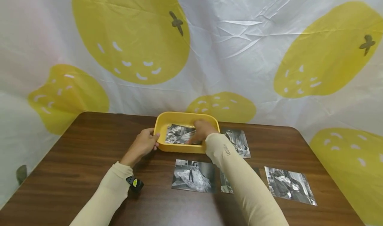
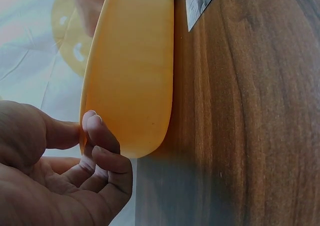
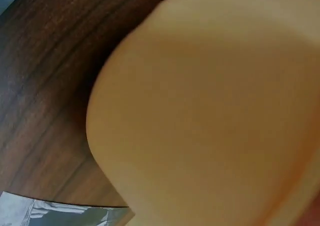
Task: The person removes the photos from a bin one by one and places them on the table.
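A yellow plastic bin (image 1: 179,148) stands near the far edge of the table. My left hand (image 1: 145,142) holds its left end; in the left wrist view, thumb and fingers pinch the bin's rim (image 2: 125,75). Inside the bin lies a black-and-white photo print (image 1: 178,133). My right hand (image 1: 204,129) reaches into the bin's right half, thumb and fingers over the print's right side. Its fingertips are partly hidden, and I cannot tell whether they grip the print. The right wrist view is mostly filled by the bin's outer wall (image 3: 200,116).
Several more black-and-white prints lie on the brown wooden table (image 1: 74,172): a gown picture (image 1: 192,176) in front, one print (image 1: 226,185) partly under my right sleeve, another print (image 1: 290,186) at right, and one (image 1: 240,142) beside the bin. A lemon-patterned curtain (image 1: 227,59) hangs behind.
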A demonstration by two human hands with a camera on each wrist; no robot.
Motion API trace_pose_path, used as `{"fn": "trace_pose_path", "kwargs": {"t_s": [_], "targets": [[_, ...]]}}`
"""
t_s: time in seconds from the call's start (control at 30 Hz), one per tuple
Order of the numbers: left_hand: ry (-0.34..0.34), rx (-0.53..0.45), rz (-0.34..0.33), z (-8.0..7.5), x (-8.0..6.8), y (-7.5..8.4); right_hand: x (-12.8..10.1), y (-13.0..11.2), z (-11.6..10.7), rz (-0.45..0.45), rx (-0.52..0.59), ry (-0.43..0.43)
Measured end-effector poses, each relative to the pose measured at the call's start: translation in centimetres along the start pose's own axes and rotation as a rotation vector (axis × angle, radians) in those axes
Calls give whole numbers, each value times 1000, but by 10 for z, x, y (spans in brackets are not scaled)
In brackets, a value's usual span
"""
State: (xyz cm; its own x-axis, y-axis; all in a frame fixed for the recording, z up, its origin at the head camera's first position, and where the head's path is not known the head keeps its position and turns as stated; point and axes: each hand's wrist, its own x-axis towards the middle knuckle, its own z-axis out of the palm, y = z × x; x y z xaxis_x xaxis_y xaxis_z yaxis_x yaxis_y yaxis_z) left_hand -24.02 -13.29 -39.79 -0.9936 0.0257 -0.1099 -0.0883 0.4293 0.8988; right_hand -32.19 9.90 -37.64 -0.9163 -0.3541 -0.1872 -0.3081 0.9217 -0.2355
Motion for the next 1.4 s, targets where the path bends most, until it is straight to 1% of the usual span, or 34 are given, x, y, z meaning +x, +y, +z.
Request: {"fn": "trace_pose_path", "kwargs": {"t_s": [0.1, 0.2, 0.37, 0.43, 0.53, 0.63, 0.7, 0.83, 0.97, 1.03, 1.1, 1.27, 1.33, 1.4], "targets": [[-2, -1, 0, 1, 0, 0, 3, 1, 7, 31, -45, -14], [-2, -2, -5, 2, 2, 1, 4, 3, 12, 62, -69, -4], [6, -6, -15, 1, 3, 0, 3, 2, 13, 84, -32, 50], [6, -7, -15, 0, 3, 0, 3, 2, 12, 82, -21, 86], [4, -8, -10, 0, 2, 0, 3, 5, 11, 61, -11, 158], [4, -5, -5, -1, 1, 1, 5, 8, 10, 15, -17, 220], [6, -2, -7, 0, 1, 1, 6, 11, 9, -13, -20, 246], [10, 2, -2, 1, 2, 0, 7, 14, 7, -43, -26, 295], [15, 4, 6, 0, 1, 0, 3, 14, 1, -61, -13, 313], [18, 6, 10, 0, 0, 0, 1, 14, -3, -69, 20, 304], [18, 4, 7, 0, 0, 1, -3, 14, -7, -72, 78, 280], [18, 4, 10, 0, -1, 3, -12, 17, -18, -111, 272, 225], [18, 1, 8, 0, -2, 3, -16, 19, -22, -127, 342, 218], [16, -2, 7, 0, -2, 3, -20, 20, -26, -120, 409, 211]]}}
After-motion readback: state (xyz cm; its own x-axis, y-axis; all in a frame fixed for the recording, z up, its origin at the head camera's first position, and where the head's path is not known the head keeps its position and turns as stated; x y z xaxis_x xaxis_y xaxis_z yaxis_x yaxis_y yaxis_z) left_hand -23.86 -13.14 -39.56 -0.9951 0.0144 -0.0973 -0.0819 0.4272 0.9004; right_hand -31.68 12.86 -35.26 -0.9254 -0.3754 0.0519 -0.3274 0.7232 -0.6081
